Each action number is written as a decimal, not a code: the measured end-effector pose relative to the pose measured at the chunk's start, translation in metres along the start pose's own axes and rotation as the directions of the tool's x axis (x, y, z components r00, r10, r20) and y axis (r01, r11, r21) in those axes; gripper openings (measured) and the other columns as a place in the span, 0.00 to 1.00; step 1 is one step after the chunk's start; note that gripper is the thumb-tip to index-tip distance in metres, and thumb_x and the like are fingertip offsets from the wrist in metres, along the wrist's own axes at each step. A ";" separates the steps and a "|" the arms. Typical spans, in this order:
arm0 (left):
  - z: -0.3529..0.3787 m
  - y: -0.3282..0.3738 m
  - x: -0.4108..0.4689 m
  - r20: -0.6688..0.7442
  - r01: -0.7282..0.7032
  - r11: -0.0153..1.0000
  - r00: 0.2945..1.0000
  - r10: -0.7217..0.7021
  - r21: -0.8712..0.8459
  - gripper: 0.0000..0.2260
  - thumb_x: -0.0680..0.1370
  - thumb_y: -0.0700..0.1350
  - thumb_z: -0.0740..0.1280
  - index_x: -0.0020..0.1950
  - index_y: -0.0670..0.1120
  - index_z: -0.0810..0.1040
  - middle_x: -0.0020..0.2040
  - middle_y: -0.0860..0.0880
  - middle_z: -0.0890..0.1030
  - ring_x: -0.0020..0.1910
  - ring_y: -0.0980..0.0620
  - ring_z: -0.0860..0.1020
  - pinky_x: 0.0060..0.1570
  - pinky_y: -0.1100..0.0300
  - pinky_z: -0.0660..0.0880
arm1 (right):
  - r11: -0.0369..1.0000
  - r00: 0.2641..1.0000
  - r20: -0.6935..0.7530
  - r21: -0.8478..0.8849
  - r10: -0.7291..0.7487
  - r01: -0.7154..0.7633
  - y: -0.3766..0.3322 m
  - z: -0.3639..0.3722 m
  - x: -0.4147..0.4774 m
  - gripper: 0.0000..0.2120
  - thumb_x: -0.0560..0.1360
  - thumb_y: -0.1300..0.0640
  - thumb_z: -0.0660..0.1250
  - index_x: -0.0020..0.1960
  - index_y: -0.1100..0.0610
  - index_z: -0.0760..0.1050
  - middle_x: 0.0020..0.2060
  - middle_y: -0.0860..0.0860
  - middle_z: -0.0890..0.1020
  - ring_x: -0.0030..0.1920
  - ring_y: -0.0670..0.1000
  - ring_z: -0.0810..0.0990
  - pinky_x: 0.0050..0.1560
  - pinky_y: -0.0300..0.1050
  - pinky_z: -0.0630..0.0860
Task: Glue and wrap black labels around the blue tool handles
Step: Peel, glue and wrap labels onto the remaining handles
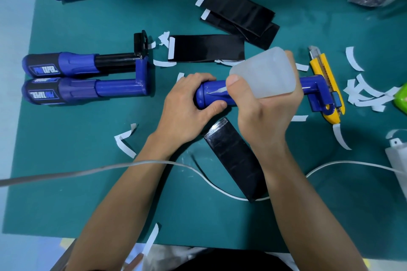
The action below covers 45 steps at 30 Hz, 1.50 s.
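Blue tool handle (209,97) at the centre of the worktop (88,193) | our left hand (185,105) clasps its butt end, fingers (198,78) curled round it | our right hand (262,116) grips a translucent glue bottle (264,72), tipped nozzle-down onto the handle | black label (235,160) lies flat just below, between our wrists

Blue handle (210,97) partly hidden (under right hand (262,116)).
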<state>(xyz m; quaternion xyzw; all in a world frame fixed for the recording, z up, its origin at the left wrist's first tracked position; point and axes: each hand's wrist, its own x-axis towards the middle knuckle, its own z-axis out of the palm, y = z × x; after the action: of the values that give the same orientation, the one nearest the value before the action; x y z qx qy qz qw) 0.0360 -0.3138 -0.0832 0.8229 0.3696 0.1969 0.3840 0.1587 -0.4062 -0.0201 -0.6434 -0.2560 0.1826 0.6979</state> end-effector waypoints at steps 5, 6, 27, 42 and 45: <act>0.001 0.000 0.000 -0.010 -0.006 1.000 1.000 0.006 0.005 0.18 0.74 0.57 0.78 0.60 0.54 0.78 0.51 0.59 0.80 0.50 0.54 0.76 0.54 0.54 0.75 | 1.000 1.000 -0.008 0.010 0.003 -0.003 0.001 0.000 0.002 0.13 0.71 0.64 0.75 0.45 0.64 0.70 0.36 0.47 0.77 0.37 0.56 0.78 0.40 0.39 0.77; 0.001 0.000 0.000 -0.011 -0.006 1.000 1.000 0.006 0.007 0.18 0.74 0.57 0.78 0.60 0.54 0.78 0.51 0.59 0.80 0.50 0.54 0.76 0.53 0.54 0.75 | 1.000 1.000 -0.011 0.015 0.006 -0.006 0.001 0.000 0.002 0.13 0.71 0.64 0.75 0.45 0.62 0.70 0.36 0.46 0.77 0.37 0.56 0.78 0.40 0.39 0.77; 0.002 0.000 0.002 -0.006 0.003 1.000 1.000 -0.003 0.008 0.18 0.74 0.57 0.78 0.60 0.54 0.79 0.50 0.59 0.80 0.49 0.54 0.76 0.53 0.54 0.75 | 0.999 1.000 0.013 0.035 0.007 -0.007 0.006 -0.002 0.005 0.11 0.71 0.66 0.74 0.44 0.66 0.71 0.36 0.58 0.78 0.37 0.59 0.78 0.40 0.42 0.77; 0.000 0.002 0.002 -0.003 -0.001 1.000 1.000 0.001 0.012 0.18 0.74 0.57 0.77 0.60 0.52 0.79 0.51 0.59 0.80 0.49 0.54 0.76 0.54 0.57 0.74 | 1.000 1.000 0.009 0.024 0.012 -0.012 0.009 -0.006 0.008 0.12 0.71 0.66 0.75 0.45 0.69 0.72 0.38 0.60 0.79 0.38 0.59 0.80 0.40 0.43 0.78; 0.000 0.002 0.002 0.003 0.001 1.000 1.000 -0.001 0.011 0.18 0.74 0.57 0.76 0.60 0.52 0.79 0.51 0.59 0.80 0.49 0.55 0.76 0.54 0.56 0.74 | 0.999 1.000 -0.001 0.029 0.013 -0.013 0.008 -0.006 0.008 0.13 0.71 0.65 0.75 0.45 0.70 0.72 0.38 0.61 0.78 0.38 0.60 0.78 0.40 0.43 0.78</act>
<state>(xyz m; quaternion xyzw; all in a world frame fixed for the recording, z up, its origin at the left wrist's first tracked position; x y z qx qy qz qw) 0.0383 -0.3130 -0.0817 0.8251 0.3704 0.1936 0.3802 0.1694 -0.4053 -0.0273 -0.6350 -0.2486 0.1905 0.7062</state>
